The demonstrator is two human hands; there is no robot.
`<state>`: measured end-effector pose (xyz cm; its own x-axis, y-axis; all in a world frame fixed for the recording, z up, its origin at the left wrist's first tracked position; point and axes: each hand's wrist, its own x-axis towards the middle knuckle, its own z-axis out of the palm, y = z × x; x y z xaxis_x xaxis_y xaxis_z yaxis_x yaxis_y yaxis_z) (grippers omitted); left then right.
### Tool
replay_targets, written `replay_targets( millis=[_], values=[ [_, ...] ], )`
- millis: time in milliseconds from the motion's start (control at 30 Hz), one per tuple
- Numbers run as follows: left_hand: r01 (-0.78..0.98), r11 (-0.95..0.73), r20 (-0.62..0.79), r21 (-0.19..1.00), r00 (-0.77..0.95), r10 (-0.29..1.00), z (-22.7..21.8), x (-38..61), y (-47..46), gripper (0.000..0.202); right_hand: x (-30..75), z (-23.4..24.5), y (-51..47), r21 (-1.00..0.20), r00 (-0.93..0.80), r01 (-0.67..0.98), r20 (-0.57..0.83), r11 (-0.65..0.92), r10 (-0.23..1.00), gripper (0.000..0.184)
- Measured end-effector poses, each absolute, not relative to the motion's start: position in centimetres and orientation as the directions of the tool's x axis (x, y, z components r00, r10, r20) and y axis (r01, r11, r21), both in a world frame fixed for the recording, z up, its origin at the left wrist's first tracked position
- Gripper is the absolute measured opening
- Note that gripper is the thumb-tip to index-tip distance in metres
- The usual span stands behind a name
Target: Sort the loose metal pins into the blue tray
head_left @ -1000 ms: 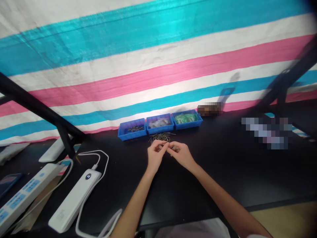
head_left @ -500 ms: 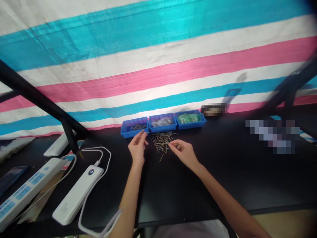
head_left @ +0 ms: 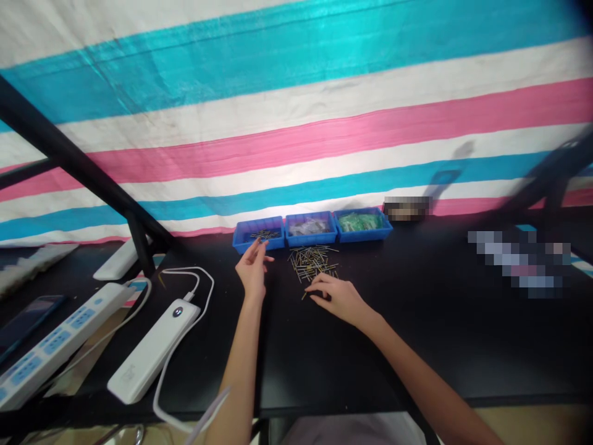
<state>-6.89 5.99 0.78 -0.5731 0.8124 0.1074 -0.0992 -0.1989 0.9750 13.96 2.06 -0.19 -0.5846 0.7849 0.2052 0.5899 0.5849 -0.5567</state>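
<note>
A pile of small metal pins (head_left: 312, 262) lies on the black table (head_left: 417, 321) in front of three blue trays. My left hand (head_left: 252, 271) reaches up to the near rim of the left blue tray (head_left: 258, 233), which holds a few pins. Its fingers point at the tray and the thumb stands apart, with nothing seen between them. My right hand (head_left: 337, 298) lies low on the table at the near edge of the pile. Its fingertips are drawn together on a loose pin.
The middle blue tray (head_left: 309, 228) holds greyish parts and the right blue tray (head_left: 362, 224) green ones. At left lie a white power bank (head_left: 151, 352) with a cable, a power strip (head_left: 50, 349) and a phone (head_left: 23, 321). A black frame post (head_left: 139, 247) stands at left before the striped tarp.
My hands were together over the pile, then parted. The left hand moved left to the left tray. The right hand dropped to the near edge of the pile. The view drifted slightly.
</note>
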Motion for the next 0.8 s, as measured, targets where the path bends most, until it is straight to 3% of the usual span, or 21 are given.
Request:
replay_targets(
  millis=[333, 800],
  values=[
    [0.043, -0.205, 0.205, 0.978, -0.375, 0.904, -0.1, -6.8, 5.9, 0.059, 13.8, -0.5, 2.0, -0.565, -0.56, 0.61, 0.189, 0.556, 0.807, 0.021],
    [-0.061, -0.106, 0.079, 0.992, -0.335, 0.939, -0.5, -6.6, 6.5, 0.087, 13.7, -0.5, 1.8, -0.528, -0.539, 0.649, 0.189, 0.547, 0.821, 0.026]
  ],
)
